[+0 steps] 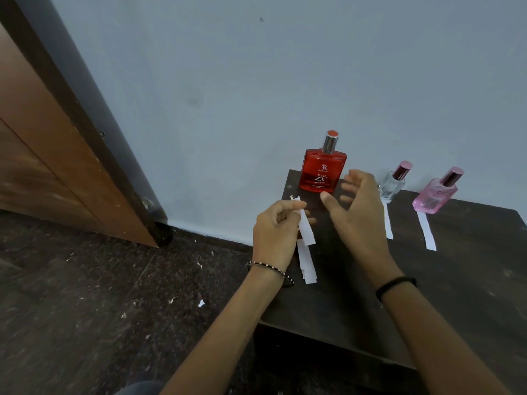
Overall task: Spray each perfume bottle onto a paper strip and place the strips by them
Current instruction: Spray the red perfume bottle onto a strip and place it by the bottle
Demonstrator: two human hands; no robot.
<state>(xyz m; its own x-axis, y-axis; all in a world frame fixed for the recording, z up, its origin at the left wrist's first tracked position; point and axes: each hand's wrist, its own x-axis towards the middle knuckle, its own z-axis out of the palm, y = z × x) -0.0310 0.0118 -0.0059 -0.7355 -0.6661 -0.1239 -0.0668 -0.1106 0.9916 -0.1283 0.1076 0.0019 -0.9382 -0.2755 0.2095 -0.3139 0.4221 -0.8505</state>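
The left hand [275, 226] is pinching a paper strip [305, 223] between thumb and fingers, above the spare strips [307, 263] on the dark table [456, 280]. The right hand [356, 206] is hovering spread wide and empty, with the red bottle [322, 169] standing just beyond its fingertips. The clear bottle [392, 183] and pink bottle [436, 195] are standing to its right, a strip before each.

Dim, even indoor light; soft focus with wide-angle bending.

Illumination is low and diffuse, with no distinct source in view. The wall [256, 81] reads as flat grey-blue, darkening toward the frame corners. The table [470, 280] top is nearly black and shows little surface detail. Shadows are faint and soft-edged. The right hand [356, 206] shows motion blur at its fingertips. The door frame [85, 124] leans from lens distortion. The red perfume bottle [322, 172] cap carries a small highlight.
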